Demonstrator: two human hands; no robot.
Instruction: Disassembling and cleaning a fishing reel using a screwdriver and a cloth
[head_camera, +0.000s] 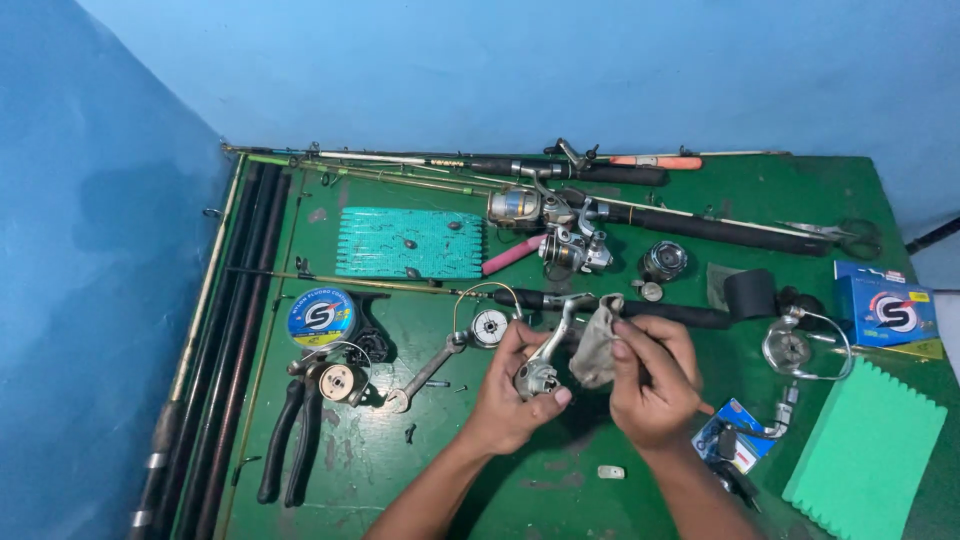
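Head view looks down on a green-topped work table (420, 470) set against blue walls. Near the table's middle, toward six o'clock, the left hand (512, 395) is curled shut around a silver metal fishing-reel body (540, 372), its stem rising toward twelve o'clock. Just beside it at three o'clock, the right hand (650, 385) pinches a grey, crumpled cloth (597, 345) between thumb and fingers, the cloth pressed against the reel body.

At nine o'clock from the hands lie a silver reel handle arm (425, 372) and a small round silver spool (489, 326). Farther toward nine o'clock sit black-handled pliers (290, 440) and a round blue spool of line (320, 316). At twelve o'clock a teal ribbed foam board (409, 243) lies beside complete spinning reels (560, 230) on dark rods. Long dark rods (225, 350) run along the left edge. At three o'clock rest a blue cardboard box (885, 308) and a green ridged foam block (865, 450).
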